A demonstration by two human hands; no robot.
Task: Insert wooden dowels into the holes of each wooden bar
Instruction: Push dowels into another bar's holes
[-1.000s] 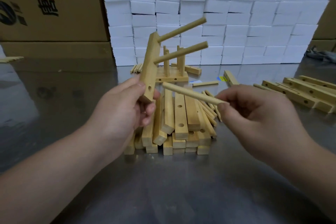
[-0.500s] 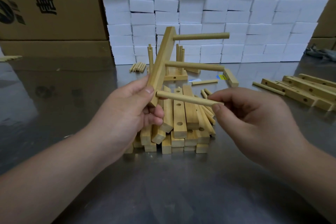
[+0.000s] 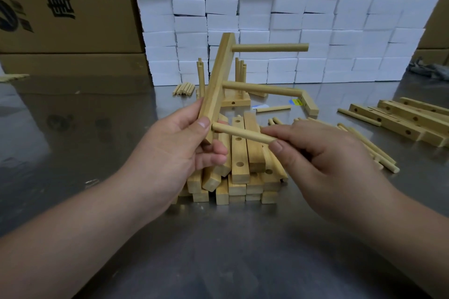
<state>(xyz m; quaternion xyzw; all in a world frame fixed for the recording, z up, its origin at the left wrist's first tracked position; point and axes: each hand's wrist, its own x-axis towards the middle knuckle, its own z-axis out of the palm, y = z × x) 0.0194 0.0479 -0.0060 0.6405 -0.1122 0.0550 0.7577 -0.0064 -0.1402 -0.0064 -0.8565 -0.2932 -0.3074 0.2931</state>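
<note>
My left hand [image 3: 177,153] grips the lower end of a wooden bar [image 3: 218,77] that stands tilted above the table. Two dowels stick out of it to the right, an upper dowel [image 3: 269,47] and a middle dowel [image 3: 261,88]. My right hand [image 3: 323,160] pinches a third dowel [image 3: 240,133] between thumb and fingers. Its left tip touches the bar at the lowest hole, just beside my left thumb. Under both hands lies a pile of wooden bars [image 3: 239,172] with holes.
Loose dowels [image 3: 374,153] lie right of the pile, and more bars [image 3: 403,121] at the far right. A finished bar with upright dowels [image 3: 239,94] stands behind, beside a small bunch of dowels [image 3: 184,88]. White foam blocks [image 3: 291,19] and cardboard boxes [image 3: 60,7] wall the back.
My left hand has tilted the bar so its dowels point level to the right. My right hand has moved the third dowel left until its tip meets the lowest hole.
</note>
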